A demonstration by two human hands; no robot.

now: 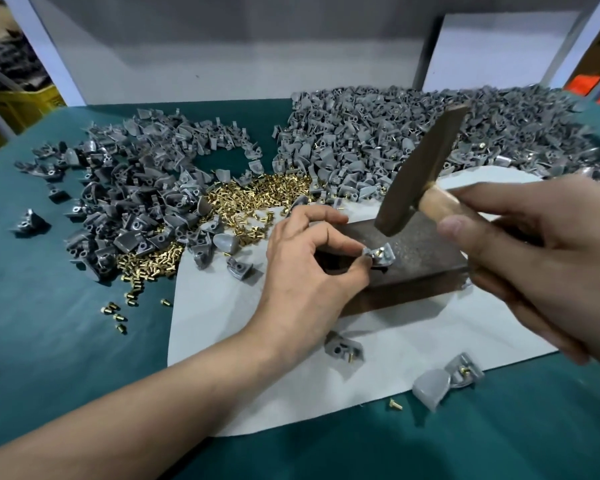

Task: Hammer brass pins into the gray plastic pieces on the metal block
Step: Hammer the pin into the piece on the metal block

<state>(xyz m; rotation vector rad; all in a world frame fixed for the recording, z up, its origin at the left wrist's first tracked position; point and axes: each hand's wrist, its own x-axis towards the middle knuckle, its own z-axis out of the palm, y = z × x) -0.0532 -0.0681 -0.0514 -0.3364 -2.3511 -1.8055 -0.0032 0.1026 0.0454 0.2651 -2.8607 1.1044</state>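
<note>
One gray plastic piece (384, 260), pinched steady on the metal block (426, 252) by your left grip (303, 271), awaits the hammer (420, 174) your right grip (548, 258) clasps above its brass pin (379, 251).

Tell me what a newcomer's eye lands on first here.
The hammer, raised in the right hand over the metal block. There the left hand pinches a gray plastic piece with a brass pin. Behind lie heaps of gray pieces and a gold spill of pins.

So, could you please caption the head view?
Left hand pinches gray piece with brass pin on metal block; right hand holds hammer above.
</note>
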